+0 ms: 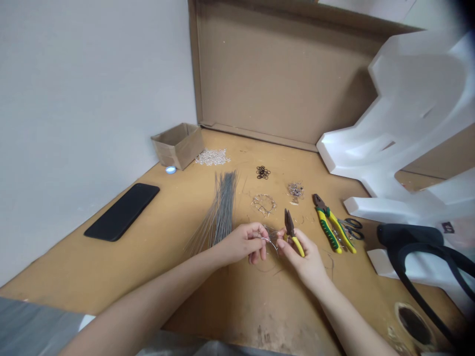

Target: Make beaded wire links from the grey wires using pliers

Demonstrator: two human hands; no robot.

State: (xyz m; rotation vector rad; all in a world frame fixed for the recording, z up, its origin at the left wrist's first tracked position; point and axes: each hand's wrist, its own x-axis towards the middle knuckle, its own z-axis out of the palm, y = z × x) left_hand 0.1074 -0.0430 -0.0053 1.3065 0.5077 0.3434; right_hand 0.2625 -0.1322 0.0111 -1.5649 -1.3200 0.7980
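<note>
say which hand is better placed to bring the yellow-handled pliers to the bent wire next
Probably the right: the right hand holds the yellow-handled pliers close to the bent wire, while the left hand has that wire pinched.

The bare left forearm (pixel 166 291) slants in from between seven and eight o'clock; its bare left hand (pixel 254 242) pinches, fingertips toward three. The bare right forearm (pixel 339 306) enters between four and five; its bare right hand (pixel 301 253) curls, thumb toward ten.
</note>
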